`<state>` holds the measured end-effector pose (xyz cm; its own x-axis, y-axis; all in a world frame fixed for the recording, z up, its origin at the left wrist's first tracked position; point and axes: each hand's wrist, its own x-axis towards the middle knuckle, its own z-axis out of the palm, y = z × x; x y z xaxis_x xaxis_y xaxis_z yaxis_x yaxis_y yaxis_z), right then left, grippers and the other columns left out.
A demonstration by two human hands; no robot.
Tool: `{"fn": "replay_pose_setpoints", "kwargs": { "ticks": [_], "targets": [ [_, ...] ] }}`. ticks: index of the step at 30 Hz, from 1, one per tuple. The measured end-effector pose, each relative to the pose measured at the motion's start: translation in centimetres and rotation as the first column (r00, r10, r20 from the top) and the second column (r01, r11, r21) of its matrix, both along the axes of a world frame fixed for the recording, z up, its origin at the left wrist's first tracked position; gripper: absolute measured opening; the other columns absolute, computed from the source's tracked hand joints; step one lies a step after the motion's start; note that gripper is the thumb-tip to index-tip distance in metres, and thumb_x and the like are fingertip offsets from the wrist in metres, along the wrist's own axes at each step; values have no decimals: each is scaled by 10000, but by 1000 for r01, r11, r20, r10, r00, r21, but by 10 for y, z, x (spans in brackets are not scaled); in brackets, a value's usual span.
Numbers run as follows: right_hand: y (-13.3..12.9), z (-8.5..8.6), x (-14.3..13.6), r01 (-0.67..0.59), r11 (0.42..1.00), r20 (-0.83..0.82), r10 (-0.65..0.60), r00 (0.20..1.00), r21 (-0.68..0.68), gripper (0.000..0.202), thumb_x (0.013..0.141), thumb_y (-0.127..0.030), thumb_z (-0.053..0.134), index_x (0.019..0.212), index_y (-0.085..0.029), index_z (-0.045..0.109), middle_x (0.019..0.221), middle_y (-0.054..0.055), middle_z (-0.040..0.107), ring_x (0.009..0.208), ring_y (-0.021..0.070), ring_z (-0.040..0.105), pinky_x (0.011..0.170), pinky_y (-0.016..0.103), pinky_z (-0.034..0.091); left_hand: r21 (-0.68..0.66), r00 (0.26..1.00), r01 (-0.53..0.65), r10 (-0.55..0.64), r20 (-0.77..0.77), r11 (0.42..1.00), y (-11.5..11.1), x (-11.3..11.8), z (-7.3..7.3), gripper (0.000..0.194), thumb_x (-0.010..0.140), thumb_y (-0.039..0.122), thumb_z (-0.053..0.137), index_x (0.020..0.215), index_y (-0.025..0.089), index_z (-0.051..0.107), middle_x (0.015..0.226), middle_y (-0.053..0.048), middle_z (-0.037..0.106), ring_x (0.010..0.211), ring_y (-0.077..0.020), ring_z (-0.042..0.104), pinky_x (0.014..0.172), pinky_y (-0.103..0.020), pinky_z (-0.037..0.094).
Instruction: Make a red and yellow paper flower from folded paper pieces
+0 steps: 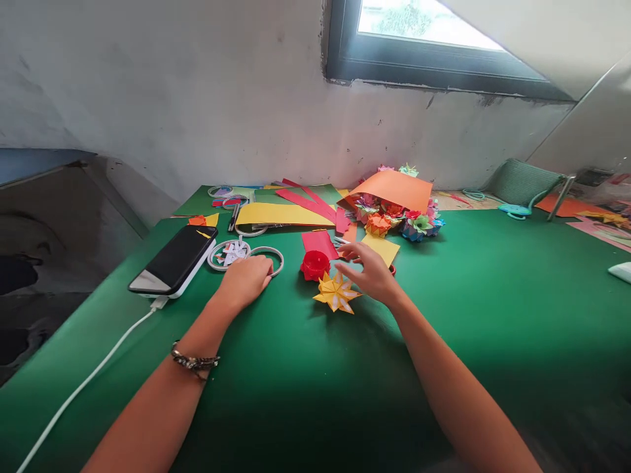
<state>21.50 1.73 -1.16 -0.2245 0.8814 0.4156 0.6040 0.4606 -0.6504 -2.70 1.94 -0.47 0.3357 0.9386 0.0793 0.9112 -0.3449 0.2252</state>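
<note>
The yellow star lies on the green table between the 2 hands, nearer the right. The right hand hangs just beyond and to the right of it, fingers parted and loosely bent, thumb pointing left above the star's far side; it holds nothing. Whether the thumb touches a point of the star, I cannot tell. The left hand is well apart from the star, off to its left, fingers curled down at the near edge of a tape ring. Its fingertips are partly hidden, so I cannot tell whether it grips the ring or only rests on it.

A red cup stands just behind the star and a little to its left, also between the hands; the star overlaps its near edge in view. Behind the cup lies red paper, and behind the right hand a yellow square. Left of the left hand is a phone with a white cable; a second ring holding white scraps sits between them. Farther back, paper flowers bunch under an orange sheet.
</note>
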Motion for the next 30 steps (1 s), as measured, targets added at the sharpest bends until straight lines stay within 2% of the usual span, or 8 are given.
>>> {"fn": "replay_pose_setpoints", "kwargs": {
  "ticks": [3, 4, 7, 10, 16, 19, 23, 30],
  "targets": [
    [-7, 2, -15, 43, 983, -134, -19, 991, 178, 112, 769, -220, 524, 860, -176, 574, 698, 9, 580, 666, 120, 560, 649, 289, 495, 30, 996, -17, 14, 88, 999, -7, 17, 4, 121, 770, 223, 448, 694, 185, 534, 792, -73, 624, 728, -221, 580, 598, -294, 390],
    [-10, 3, -21, 38, 974, -166, 0, 986, 222, 119, 774, -207, 522, 879, -184, 572, 697, 5, 585, 657, 115, 565, 649, 282, 501, 57, 974, -22, 8, 227, 998, -10, 22, 6, 134, 785, 256, 438, 729, 181, 534, 801, -68, 626, 728, -205, 579, 605, -285, 400],
    [-20, 3, -35, -27, 951, -230, 102, 968, 308, 235, 788, -195, 532, 1020, -219, 553, 811, 20, 612, 714, 113, 595, 682, 275, 522, 151, 799, 22, -108, 591, 988, -19, 38, 11, 186, 786, 345, 453, 745, 178, 523, 752, -38, 628, 701, -162, 571, 644, -258, 426],
    [-26, 2, -43, -96, 934, -282, 201, 938, 344, 369, 794, -206, 557, 1155, -256, 502, 958, 42, 613, 821, 126, 614, 741, 281, 534, 151, 665, 110, -186, 724, 982, -30, 49, 13, 230, 793, 385, 448, 694, 186, 511, 645, -4, 624, 600, -131, 556, 613, -235, 431],
    [-30, 5, -45, -59, 925, -283, 175, 943, 376, 243, 819, -201, 529, 1036, -275, 609, 970, 29, 637, 905, 143, 606, 789, 294, 527, 129, 564, 140, -186, 804, 982, -40, 57, 8, 249, 819, 376, 408, 859, 178, 554, 667, -9, 669, 600, -130, 602, 589, -228, 454],
    [-32, 8, -44, -26, 929, -317, 152, 936, 370, 220, 815, -169, 524, 983, -262, 633, 931, 27, 648, 873, 133, 613, 755, 275, 533, 156, 575, 159, -220, 788, 975, -41, 59, 6, 260, 811, 349, 445, 970, 172, 551, 682, -9, 679, 634, -134, 625, 584, -219, 464],
    [-35, 10, -43, -36, 904, -285, 172, 943, 427, 208, 807, -151, 520, 934, -251, 652, 904, 35, 648, 861, 132, 611, 745, 277, 526, 186, 596, 136, -231, 769, 973, -41, 60, 2, 229, 807, 305, 481, 979, 176, 557, 667, 1, 677, 629, -130, 640, 589, -208, 477],
    [-36, 10, -44, 19, 906, -301, 121, 946, 424, 121, 802, -190, 537, 829, -238, 645, 801, 19, 631, 777, 135, 601, 709, 289, 514, 123, 581, 174, -203, 788, 977, -41, 59, -1, 238, 794, 334, 508, 983, 210, 582, 710, 3, 710, 642, -148, 669, 632, -232, 505]
  ]
}}
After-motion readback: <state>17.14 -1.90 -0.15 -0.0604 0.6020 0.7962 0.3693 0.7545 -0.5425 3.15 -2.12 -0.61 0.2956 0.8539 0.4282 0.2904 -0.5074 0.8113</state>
